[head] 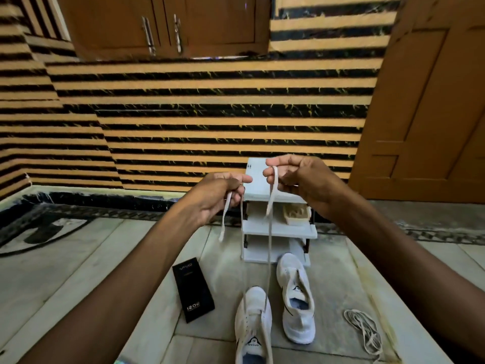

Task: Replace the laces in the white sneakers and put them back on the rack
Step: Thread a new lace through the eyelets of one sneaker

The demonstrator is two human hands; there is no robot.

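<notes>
**Evening the lace ends before crossing**

The left hand (219, 197) pinches one run of the white lace (269, 246) between thumb and fingers, with a short tail hanging below it. The right hand (298, 179) pinches the other run slightly higher. Both runs drop taut to the near sneaker (253, 327) on the floor, apparently fed through its lowest eyelets.

The person does well to bring both hands level and match the two tails, so that neither side runs short at the top. The lace should also be kept flat and untwisted before the first cross.

The second sneaker (298, 298) stands just beside the first, unlaced. A loose lace (364, 332) lies on the floor to its right, and a black box (193, 290) lies to the left. The white shoe rack (301, 233) stands beyond the sneakers.
</notes>
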